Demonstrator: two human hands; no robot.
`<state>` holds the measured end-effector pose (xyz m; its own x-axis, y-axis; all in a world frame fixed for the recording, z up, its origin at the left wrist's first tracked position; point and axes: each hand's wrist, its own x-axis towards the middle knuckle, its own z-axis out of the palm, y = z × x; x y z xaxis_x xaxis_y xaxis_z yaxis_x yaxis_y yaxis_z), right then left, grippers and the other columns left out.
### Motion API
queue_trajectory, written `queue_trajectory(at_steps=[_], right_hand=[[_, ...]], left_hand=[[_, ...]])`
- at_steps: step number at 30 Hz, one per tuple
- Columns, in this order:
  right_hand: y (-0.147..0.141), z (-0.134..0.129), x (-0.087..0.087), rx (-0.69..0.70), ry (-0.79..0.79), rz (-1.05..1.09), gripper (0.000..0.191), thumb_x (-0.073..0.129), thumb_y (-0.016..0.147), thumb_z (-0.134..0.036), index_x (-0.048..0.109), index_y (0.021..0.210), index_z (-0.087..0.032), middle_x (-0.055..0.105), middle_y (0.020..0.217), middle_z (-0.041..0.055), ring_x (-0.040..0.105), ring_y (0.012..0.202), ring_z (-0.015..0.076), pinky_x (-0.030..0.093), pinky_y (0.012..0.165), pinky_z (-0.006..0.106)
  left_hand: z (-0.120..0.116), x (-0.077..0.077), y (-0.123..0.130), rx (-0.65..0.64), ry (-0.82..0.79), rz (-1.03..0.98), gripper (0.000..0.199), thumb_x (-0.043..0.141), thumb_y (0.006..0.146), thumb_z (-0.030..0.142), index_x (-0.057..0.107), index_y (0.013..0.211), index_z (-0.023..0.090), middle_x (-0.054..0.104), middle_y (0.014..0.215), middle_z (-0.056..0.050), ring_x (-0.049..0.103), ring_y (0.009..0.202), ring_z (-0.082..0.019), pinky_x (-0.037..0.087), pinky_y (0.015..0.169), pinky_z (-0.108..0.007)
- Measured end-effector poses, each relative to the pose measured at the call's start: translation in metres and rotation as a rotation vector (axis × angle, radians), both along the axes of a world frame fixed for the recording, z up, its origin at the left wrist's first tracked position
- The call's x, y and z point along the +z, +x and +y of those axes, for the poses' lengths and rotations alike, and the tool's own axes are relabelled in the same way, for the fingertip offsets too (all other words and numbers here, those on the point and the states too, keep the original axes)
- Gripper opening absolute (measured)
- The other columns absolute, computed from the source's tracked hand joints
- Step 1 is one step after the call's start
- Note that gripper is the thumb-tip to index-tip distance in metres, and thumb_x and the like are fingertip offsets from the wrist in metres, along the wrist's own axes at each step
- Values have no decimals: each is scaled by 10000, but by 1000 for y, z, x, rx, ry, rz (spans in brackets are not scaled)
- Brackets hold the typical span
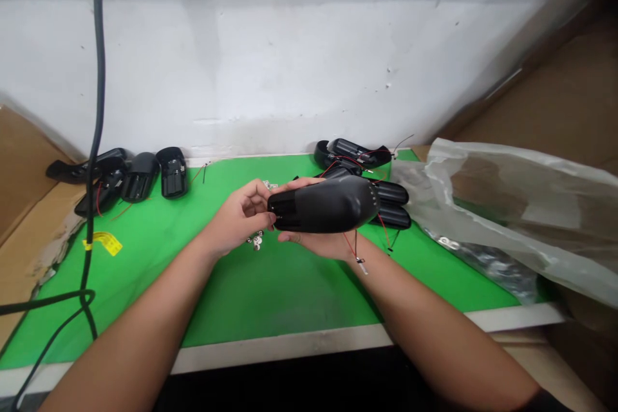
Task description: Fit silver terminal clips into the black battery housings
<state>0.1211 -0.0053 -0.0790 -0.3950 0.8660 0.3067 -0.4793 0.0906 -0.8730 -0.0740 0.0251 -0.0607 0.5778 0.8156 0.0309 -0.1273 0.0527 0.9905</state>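
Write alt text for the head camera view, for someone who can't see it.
Two bare hands, left and right, hold a black plastic housing with dangling wires above a green mat. Similar black housings lie behind on both sides, with a plastic bag at right.

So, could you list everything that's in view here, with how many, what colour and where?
Held housing: one, black, centre, wires dangling
Left-side housings: at least four, black, far left of mat
Right-side housings: at least four, black, beyond the held one
Small metal parts: several, silvery, near left hand
Mat: one, green, on table
Plastic bag: one, translucent, right
Cable: dark, left; count unclear
Tag: one, yellow, by cable
Cardboard: brown, both sides
Wall: one, whitish, behind
Left hand: one, at held housing's open end
Right hand: one, supporting held housing
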Motion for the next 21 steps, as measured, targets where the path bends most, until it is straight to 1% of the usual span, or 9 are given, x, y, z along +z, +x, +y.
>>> queue_trajectory(at_steps=[2,4,7,9,11,14,16,18,21], right_hand=[[0,0,0,-43,46,-16,518,914,695,-347,623,1122,-377,694,1204,-38,717,1076,183,686,921,434],[0,1,-2,-71,75,-47,574,938,655,-314,619,1126,-387,689,1208,-39,707,1108,195,686,921,442],[-1,1,-7,-115,116,-116,567,914,685,-398,596,1154,-389,677,1238,-10,704,1128,226,690,881,466],[0,1,-7,-206,225,-244,637,910,675,-462,564,1205,-393,682,1220,-2,712,1122,229,648,977,506],[4,0,1,-297,337,-390,677,891,688,-487,537,1255,-384,696,1184,0,716,1118,233,552,1107,564],[15,-7,32,-437,506,-656,519,862,729,-434,622,1171,-303,724,1141,32,674,1213,281,450,1195,579],[28,-18,57,-469,579,-821,432,851,732,-461,682,1065,-243,737,1125,72,659,1232,318,530,1115,528],[47,-39,75,-426,572,-915,478,842,721,-533,710,1060,-223,744,1127,97,687,1188,326,608,996,468],[90,-98,71,-288,451,-1007,676,852,698,-506,669,1306,-274,763,1169,111,729,1153,330,640,942,445]], left_hand=[[-1,1,1,3,-9,1,348,828,703,237,509,835,190,607,755,33,569,674,-79,450,607,-180],[-2,2,1,5,-20,16,360,835,695,247,505,826,193,594,736,39,564,657,-82,450,597,-186],[-3,5,1,9,-19,46,366,844,703,274,515,842,193,594,720,41,575,649,-90,464,596,-196],[-3,6,0,-4,-7,62,365,850,717,307,541,870,188,619,733,27,593,657,-98,480,608,-207],[-2,8,-1,-19,10,71,375,851,731,367,579,909,178,661,778,-1,618,680,-111,503,636,-224],[4,8,-5,47,53,109,396,813,765,461,634,962,168,707,855,-44,660,755,-144,529,698,-256],[8,7,-9,171,127,196,349,753,810,469,660,958,167,715,862,-55,660,787,-162,529,722,-276],[13,5,-13,301,272,383,244,674,862,401,690,934,168,713,858,-57,628,766,-168,507,714,-296],[18,2,-17,355,549,714,174,596,898,268,738,953,184,712,946,-67,620,855,-208,495,811,-357]])
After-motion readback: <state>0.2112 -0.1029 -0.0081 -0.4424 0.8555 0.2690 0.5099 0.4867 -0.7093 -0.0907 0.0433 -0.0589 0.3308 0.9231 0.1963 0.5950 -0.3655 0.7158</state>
